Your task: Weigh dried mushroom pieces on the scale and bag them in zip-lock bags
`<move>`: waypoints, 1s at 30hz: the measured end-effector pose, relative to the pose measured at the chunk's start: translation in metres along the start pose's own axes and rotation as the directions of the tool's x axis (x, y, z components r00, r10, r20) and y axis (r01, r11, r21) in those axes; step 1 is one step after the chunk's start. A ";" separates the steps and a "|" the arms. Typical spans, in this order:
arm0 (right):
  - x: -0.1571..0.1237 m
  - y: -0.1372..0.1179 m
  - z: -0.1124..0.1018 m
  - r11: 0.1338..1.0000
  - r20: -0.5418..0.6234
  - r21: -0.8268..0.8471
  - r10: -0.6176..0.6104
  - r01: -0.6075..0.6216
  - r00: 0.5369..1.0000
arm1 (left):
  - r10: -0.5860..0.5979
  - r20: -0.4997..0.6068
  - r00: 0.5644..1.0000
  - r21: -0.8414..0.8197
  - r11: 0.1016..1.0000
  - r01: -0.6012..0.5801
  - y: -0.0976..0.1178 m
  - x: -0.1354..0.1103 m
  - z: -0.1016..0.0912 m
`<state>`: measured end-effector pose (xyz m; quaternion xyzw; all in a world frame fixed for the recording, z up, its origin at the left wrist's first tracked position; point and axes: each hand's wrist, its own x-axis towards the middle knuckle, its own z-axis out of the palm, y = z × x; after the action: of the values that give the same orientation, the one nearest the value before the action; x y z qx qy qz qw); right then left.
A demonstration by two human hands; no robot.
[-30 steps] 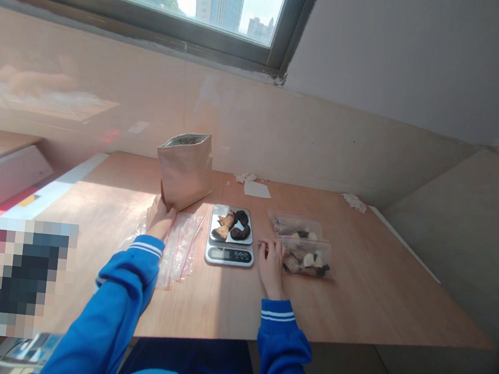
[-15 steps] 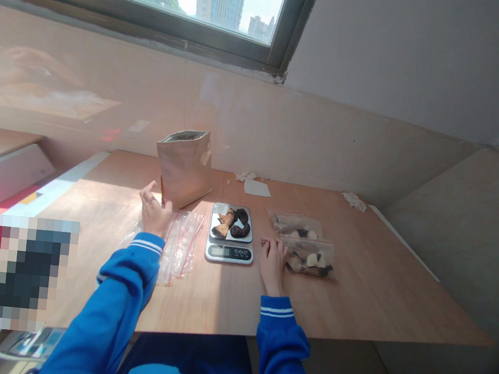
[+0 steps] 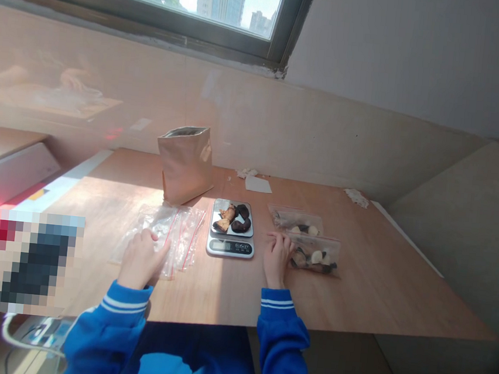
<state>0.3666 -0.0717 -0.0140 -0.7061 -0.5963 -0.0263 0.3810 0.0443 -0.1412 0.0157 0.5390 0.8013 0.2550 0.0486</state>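
Observation:
My left hand (image 3: 142, 257) lies flat, fingers stretched out, on a pile of empty clear zip bags with red seals (image 3: 173, 234). My right hand (image 3: 277, 258) rests with curled fingers against the left end of a filled zip bag (image 3: 316, 256) holding dark and pale pieces. A second filled bag (image 3: 296, 219) lies just behind it. Between my hands stands a small kitchen scale (image 3: 232, 229) with several dark and tan pieces on its plate. An open tan paper pouch (image 3: 186, 162) stands upright behind the empty bags.
The wooden table (image 3: 353, 297) runs along a tiled wall under a window. Scraps of white paper (image 3: 257, 184) and crumpled bits (image 3: 356, 197) lie near the wall. A blurred patch covers something at the left edge.
My left hand has come away from the base of the paper pouch and moved back toward me onto the empty zip bags. My right hand has barely shifted at the filled bag.

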 end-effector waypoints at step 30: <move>0.002 -0.110 -0.044 0.747 0.485 0.663 -0.378 -0.050 0.789 | 0.015 -0.367 0.930 -0.691 0.665 -0.284 0.071 -0.001 -0.023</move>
<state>0.2911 -0.0948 0.0738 -0.4440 -0.7190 0.3659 0.3899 0.0957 -0.1301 0.0681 0.4880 0.5795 0.6443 0.1042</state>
